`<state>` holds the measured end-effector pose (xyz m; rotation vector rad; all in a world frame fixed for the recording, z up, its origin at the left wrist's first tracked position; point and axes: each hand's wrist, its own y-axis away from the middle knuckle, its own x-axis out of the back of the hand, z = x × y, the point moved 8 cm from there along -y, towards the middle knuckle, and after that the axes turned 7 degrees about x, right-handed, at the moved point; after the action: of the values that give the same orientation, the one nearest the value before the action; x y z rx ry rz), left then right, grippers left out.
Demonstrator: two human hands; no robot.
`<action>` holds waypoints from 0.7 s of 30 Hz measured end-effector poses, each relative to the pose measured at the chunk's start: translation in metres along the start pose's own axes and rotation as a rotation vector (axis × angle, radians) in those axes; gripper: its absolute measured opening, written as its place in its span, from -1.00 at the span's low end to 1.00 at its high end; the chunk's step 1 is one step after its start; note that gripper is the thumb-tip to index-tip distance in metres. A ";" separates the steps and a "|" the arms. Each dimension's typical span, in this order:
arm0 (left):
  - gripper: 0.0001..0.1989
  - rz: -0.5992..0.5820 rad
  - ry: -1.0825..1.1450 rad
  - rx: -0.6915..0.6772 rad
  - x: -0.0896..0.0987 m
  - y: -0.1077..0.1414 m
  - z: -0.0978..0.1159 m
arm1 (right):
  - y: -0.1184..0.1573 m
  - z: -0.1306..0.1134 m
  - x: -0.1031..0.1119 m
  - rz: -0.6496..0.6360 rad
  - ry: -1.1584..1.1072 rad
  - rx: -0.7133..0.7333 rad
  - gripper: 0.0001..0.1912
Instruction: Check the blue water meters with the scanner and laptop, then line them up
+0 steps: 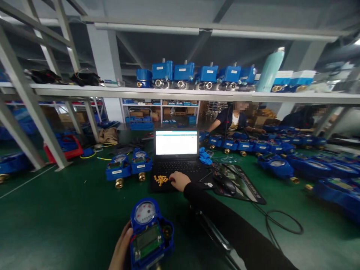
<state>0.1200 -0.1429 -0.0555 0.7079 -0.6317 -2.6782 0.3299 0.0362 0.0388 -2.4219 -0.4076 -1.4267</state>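
Observation:
My left hand (123, 245) holds the left side of a blue meter (149, 240) with a round dial and a green circuit board, low in the view. My right hand (179, 180) reaches onto the palm rest of an open black laptop (168, 165), beside a small pile of yellow pieces (160, 180). Its fingers are bent together at the pile's right edge; whatever is between the fingertips is too small to make out. Two more blue meters (117, 168) stand left of the laptop.
A black mouse (225, 184) lies on a patterned mouse pad (247, 187), with a looping cable (284, 229) nearby. Many blue meters (277, 165) line the right side. A metal shelf (168, 92) crosses above. Two people (234, 119) sit beyond the table.

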 end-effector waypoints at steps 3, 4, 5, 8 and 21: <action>-0.28 0.022 -0.016 -0.012 -0.002 0.010 0.002 | -0.025 -0.012 -0.019 -0.056 0.089 0.032 -0.75; -0.29 0.024 -0.020 -0.018 -0.002 0.012 0.002 | -0.030 -0.014 -0.023 -0.073 0.114 0.035 -0.75; -0.30 0.016 -0.020 -0.021 -0.003 0.013 0.002 | -0.033 -0.014 -0.027 -0.089 0.139 0.033 -0.77; -0.26 -0.013 -0.016 -0.013 -0.004 0.011 0.000 | -0.036 -0.011 -0.033 -0.114 0.197 0.017 -0.80; -0.36 -0.090 0.085 0.062 -0.006 0.003 -0.007 | 0.037 -0.040 0.040 0.189 -0.049 0.082 -0.91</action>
<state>0.1295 -0.1454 -0.0575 0.8811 -0.6792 -2.7029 0.3317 -0.0095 0.0885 -2.3632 -0.2364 -1.2483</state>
